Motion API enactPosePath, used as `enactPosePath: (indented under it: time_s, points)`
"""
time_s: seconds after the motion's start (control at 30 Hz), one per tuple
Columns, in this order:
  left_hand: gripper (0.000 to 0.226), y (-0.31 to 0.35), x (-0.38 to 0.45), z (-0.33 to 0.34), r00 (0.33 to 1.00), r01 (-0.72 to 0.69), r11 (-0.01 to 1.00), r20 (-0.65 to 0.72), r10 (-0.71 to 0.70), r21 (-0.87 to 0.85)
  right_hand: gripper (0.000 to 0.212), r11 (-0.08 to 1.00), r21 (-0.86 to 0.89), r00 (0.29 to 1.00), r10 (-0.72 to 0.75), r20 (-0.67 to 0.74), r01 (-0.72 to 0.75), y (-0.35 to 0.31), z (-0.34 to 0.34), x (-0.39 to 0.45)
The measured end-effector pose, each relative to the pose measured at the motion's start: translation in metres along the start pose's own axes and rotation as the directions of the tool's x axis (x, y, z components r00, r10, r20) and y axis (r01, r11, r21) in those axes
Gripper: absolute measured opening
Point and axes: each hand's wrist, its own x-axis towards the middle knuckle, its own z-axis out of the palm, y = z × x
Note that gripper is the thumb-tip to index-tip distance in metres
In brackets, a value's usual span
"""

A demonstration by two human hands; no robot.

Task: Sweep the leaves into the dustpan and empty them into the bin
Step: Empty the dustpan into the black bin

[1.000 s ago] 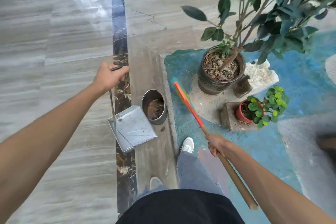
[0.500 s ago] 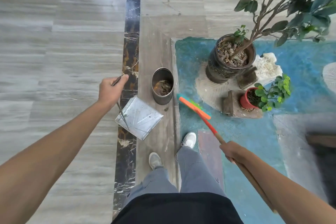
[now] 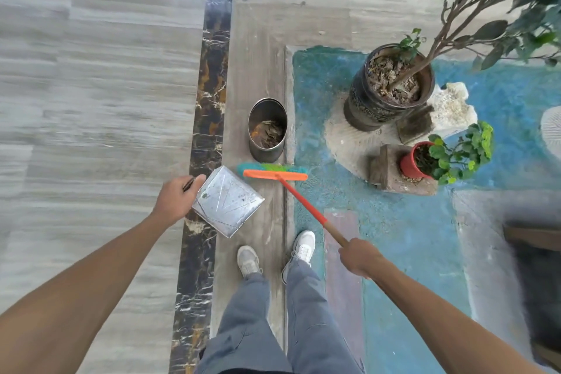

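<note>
My left hand point(image 3: 177, 202) grips the thin dark handle of a metal dustpan point(image 3: 228, 201), whose tray looks bare and hangs just left of my feet. My right hand point(image 3: 359, 256) holds the wooden shaft of a broom point(image 3: 274, 171) with an orange head and green-blue bristles. The broom head lies crosswise just below a round metal bin point(image 3: 267, 130), which stands on the floor with brown leaves inside. The dustpan's upper corner is close to the broom head's left end.
A large dark pot point(image 3: 390, 88) with a leafy tree and a small red pot point(image 3: 414, 161) on a stone block stand on the blue floor patch at right. A white rock point(image 3: 452, 106) lies behind them. My two feet point(image 3: 273, 255) are below the dustpan.
The broom head has swung left and down from the blue patch to lie crosswise below the bin. The dustpan has dropped lower and closer to my feet as the view tilted down.
</note>
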Motion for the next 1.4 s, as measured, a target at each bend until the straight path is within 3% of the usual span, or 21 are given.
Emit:
enactPosePath:
  time_s: [0.17, 0.47, 0.73, 0.83, 0.93, 1.07, 1.27, 1.4]
  points:
    - [0.05, -0.028, -0.011, 0.016, 0.997, 0.061, 0.99, 0.042, -0.066, 0.129, 0.041, 0.994, -0.098, 0.999, -0.049, 0.02, 0.051, -0.023, -0.012, 0.007]
    - [0.039, -0.04, -0.016, 0.046, 0.981, 0.132, 0.983, 0.125, -0.148, 0.128, 0.037, 0.996, -0.066, 0.996, -0.047, 0.078, 0.052, -0.075, -0.027, 0.055]
    - [0.046, -0.042, 0.006, 0.067, 0.963, 0.177, 0.969, 0.173, -0.207, 0.173, 0.023, 0.998, 0.057, 0.984, -0.01, 0.178, 0.0, -0.084, -0.022, 0.068]
    - [0.049, -0.048, 0.017, 0.066, 0.958, 0.201, 0.961, 0.166, -0.234, 0.192, 0.027, 0.975, 0.221, 0.976, -0.022, 0.216, -0.027, -0.083, -0.013, 0.067]
    - [0.05, -0.049, 0.021, 0.065, 0.95, 0.225, 0.953, 0.171, -0.261, 0.204, 0.028, 0.865, 0.476, 0.946, -0.004, 0.324, -0.159, -0.075, -0.014, 0.068]
    - [0.052, -0.051, 0.021, 0.063, 0.946, 0.226, 0.951, 0.187, -0.265, 0.21, 0.033, 0.724, 0.608, 0.886, 0.01, 0.463, -0.327, -0.053, -0.027, 0.06]
    - [0.053, -0.052, 0.019, 0.057, 0.935, 0.232, 0.951, 0.224, -0.277, 0.204, 0.037, 0.905, 0.405, 0.955, 0.006, 0.295, -0.131, -0.059, -0.024, 0.06]
    - [0.053, -0.052, 0.019, 0.054, 0.937, 0.233, 0.948, 0.213, -0.278, 0.216, 0.032, 0.932, 0.354, 0.956, -0.031, 0.293, -0.078, -0.082, -0.011, 0.058]
